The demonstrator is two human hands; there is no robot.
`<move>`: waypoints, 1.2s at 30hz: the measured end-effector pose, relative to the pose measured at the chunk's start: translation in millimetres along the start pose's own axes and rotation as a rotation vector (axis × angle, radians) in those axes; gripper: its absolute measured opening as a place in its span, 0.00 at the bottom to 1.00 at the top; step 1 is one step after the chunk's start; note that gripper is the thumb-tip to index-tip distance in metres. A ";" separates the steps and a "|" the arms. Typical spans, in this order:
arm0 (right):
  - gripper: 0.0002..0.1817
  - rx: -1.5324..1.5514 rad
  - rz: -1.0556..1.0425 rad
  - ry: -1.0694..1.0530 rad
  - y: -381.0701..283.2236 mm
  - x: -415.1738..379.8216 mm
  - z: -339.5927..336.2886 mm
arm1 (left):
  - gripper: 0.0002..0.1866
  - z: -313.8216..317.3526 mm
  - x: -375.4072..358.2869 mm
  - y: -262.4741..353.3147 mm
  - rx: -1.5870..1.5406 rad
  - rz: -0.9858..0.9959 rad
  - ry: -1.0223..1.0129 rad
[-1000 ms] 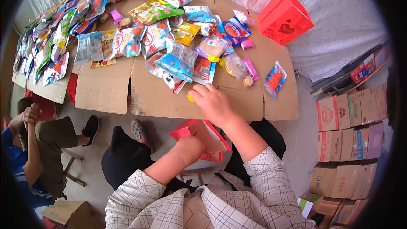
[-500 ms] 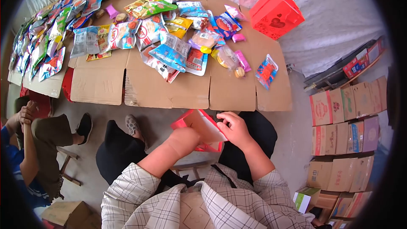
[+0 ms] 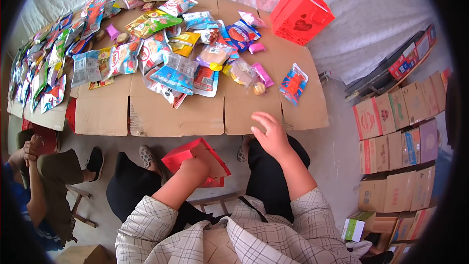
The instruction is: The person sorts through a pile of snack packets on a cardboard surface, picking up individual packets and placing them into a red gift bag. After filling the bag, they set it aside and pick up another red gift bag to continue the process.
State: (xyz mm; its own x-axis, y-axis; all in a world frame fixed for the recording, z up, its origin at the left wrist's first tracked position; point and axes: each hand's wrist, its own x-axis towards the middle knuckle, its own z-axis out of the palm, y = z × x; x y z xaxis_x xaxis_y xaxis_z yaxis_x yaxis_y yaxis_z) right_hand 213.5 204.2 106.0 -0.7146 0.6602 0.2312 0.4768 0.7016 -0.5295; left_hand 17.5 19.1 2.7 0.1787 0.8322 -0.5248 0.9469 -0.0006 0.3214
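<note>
Far left, another person sits low beside me, hands clasped together, well apart from my work. My left hand is down at my lap, closed on the near side of a red paper bag; the fingers are mostly hidden behind the bag so I can't tell how tight the grip is. The bag hangs below the near edge of the cardboard tabletop, mouth tilted up toward the table. My right hand is up at that near edge, fingers spread apart and loosely curled, holding nothing, thumb side toward the bag, palm over the gap between table edge and my knee. Bare cardboard runs along the whole front strip of the table, so open room directly ahead of the right hand. Snack packets are heaped further back, center-left, well apart from both hands. Nearest items to the right hand: a small round wrapped sweet ahead of the fingers, a pink packet just behind it, and a red-blue packet lying alone to the right, near the table's right edge. A closed red gift box stands at the far right corner. Stacked cartons on the floor at far right.
</note>
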 end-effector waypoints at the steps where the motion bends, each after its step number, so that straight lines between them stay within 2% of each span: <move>1: 0.17 0.001 0.005 0.003 5.7 9.2 -0.2 | 0.09 1.9 3.3 -0.8 -0.005 -0.024 -0.002; 3: 0.22 -0.104 -0.047 0.077 17.5 28.2 0.4 | 0.09 -2.8 3.2 0.0 0.011 -0.003 -0.032; 7: 0.26 -0.166 -0.034 0.134 42.7 62.9 9.3 | 0.09 -2.0 12.0 3.1 0.022 0.013 -0.099; 9: 0.27 -0.291 -0.065 0.140 51.0 73.4 13.5 | 0.09 -2.3 15.7 4.9 0.004 0.019 -0.102; 13: 0.27 -0.238 -0.039 0.117 54.2 74.4 11.5 | 0.09 -5.5 22.0 12.6 -0.009 0.008 -0.105; 20: 0.25 -0.148 -0.046 0.197 70.8 69.1 7.4 | 0.09 -10.8 33.7 24.0 -0.035 0.035 -0.118; 24: 0.23 -0.070 -0.077 0.251 66.4 74.5 1.0 | 0.13 -13.8 42.2 31.7 -0.042 -0.011 -0.242; 29: 0.20 0.040 -0.187 0.244 42.5 87.1 6.7 | 0.13 -12.1 48.0 37.7 0.012 -0.030 -0.204; 31: 0.19 0.034 -0.301 0.166 33.2 90.7 10.3 | 0.14 -14.4 51.6 37.6 -0.042 -0.022 -0.291; 36: 0.18 0.065 -0.372 0.051 14.4 91.4 28.0 | 0.16 -7.6 54.7 37.2 -0.037 -0.014 -0.280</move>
State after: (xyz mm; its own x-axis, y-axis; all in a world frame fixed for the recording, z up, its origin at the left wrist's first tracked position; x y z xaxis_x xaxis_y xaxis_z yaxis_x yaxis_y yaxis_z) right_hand 140.7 267.1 96.6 -0.8060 0.3767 0.4566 0.1547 0.8786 -0.4518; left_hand 60.5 68.8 -8.1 0.2372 0.6463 -0.7252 0.9404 0.0344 0.3383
